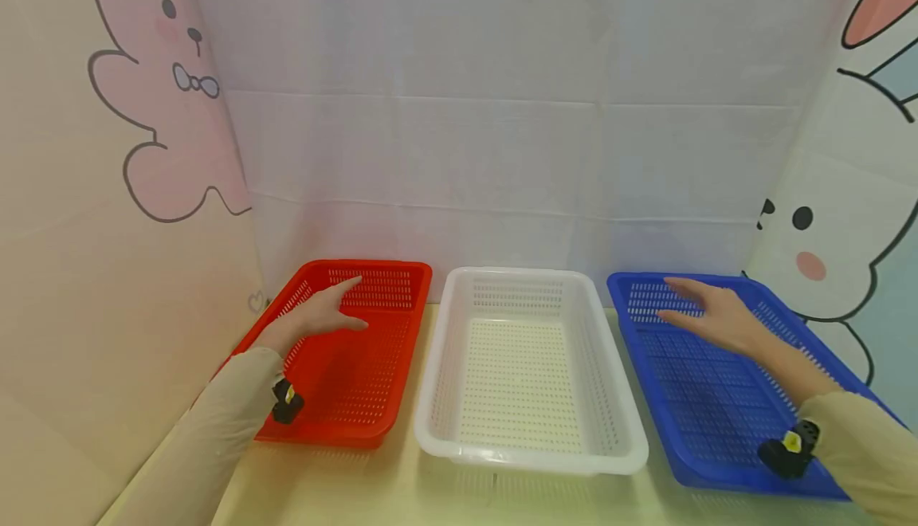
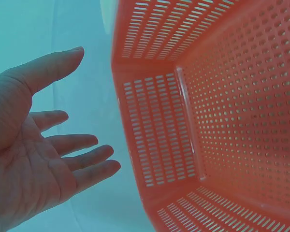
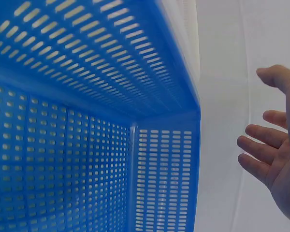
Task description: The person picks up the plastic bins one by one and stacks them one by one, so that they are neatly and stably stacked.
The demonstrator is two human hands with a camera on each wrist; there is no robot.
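Observation:
My left hand (image 1: 323,312) hovers above the red basket (image 1: 390,418), thumb and fingers spread apart and holding nothing. In the left wrist view the palm and loosely extended fingers show beside the basket's slotted end wall (image 2: 157,130), apart from it. Over the blue basket (image 1: 667,430) hangs my right hand (image 1: 717,320), also with nothing in its grasp. The right wrist view shows its fingers (image 3: 261,150) slightly bent and the thumb apart, clear of the basket's rim. Between the two stands a white basket (image 1: 531,462) that neither hand touches.
All three baskets stand side by side on a pale table (image 1: 323,486). A white cloth wall (image 1: 502,151) rises close behind them. Side panels carry a pink cartoon animal (image 1: 172,111) at left and a white cartoon rabbit (image 1: 839,167) at right.

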